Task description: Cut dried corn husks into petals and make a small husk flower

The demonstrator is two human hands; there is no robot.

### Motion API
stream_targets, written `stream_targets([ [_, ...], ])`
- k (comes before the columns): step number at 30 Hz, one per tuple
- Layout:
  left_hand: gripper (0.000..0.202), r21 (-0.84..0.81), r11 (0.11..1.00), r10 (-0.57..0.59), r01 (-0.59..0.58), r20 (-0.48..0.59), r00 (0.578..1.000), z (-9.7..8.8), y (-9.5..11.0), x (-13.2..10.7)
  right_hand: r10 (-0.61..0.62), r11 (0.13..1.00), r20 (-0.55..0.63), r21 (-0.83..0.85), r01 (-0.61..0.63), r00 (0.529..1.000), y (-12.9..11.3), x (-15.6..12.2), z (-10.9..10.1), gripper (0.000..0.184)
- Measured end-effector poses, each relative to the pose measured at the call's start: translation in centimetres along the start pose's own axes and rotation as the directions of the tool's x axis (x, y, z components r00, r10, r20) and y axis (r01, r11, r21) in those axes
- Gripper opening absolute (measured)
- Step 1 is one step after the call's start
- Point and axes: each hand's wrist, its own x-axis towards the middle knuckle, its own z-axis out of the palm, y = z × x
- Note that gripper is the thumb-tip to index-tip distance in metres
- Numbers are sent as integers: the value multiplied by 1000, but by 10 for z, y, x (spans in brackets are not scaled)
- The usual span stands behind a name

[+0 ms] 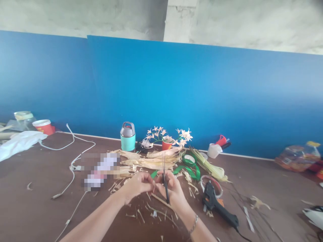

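Observation:
My right hand (174, 191) is closed around a slim black-handled pair of scissors (165, 188), whose thin blades point up and away from me. The fingers of my left hand (141, 185) are pinched together close to the right fingertips. Whatever they hold is too small and blurred to name. Just beyond both hands lie dried corn husks (151, 163) in a loose pile. A bit of green (154, 174) shows between the hands. Small husk scraps (141, 215) are scattered on the brown table below and around them.
Pale husk flowers (186, 134) on green stems stand at a red cup (167, 144). Nearby are a turquoise food jar (128, 142), green ribbon (194, 170), a pale green bundle (210, 166), a tape roll (219, 188) and a black glue gun (218, 205). White cables (73, 171) run left.

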Motion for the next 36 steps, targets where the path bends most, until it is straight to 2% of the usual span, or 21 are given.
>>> stream_targets([
  [5,5,81,997,10,-12,20,1000,4,-7,0,-28,991,-16,-132,26,999,-1,-3,2,27],
  [8,6,116,993,21,-11,-86,996,5,-3,0,-49,988,-73,-147,38,996,-1,-1,1,25],
  [11,5,81,997,7,7,-168,986,7,3,-1,-39,992,-111,-124,25,993,-1,2,0,28],
  [14,4,-18,1000,-2,-1,-165,986,9,5,-1,25,997,-111,-68,-33,994,-2,3,1,32],
  [17,14,-95,995,7,-23,-171,985,12,2,0,84,996,-126,11,-84,988,-4,3,1,38],
  [22,22,-36,997,54,-62,-206,977,15,-3,1,98,994,-183,62,-88,978,-7,1,1,39],
  [25,21,-56,994,79,-97,-266,961,15,-3,0,154,986,-134,83,-143,979,-8,0,0,37],
  [29,17,-132,977,111,-165,-344,932,9,0,1,288,957,29,35,-289,957,-8,-1,-1,34],
  [33,11,-163,967,130,-195,-343,930,2,0,4,345,938,154,-100,-333,926,-10,-2,0,39],
  [36,8,-170,963,140,-208,-340,930,0,1,4,369,927,167,-138,-349,914,-13,-3,1,43],
])
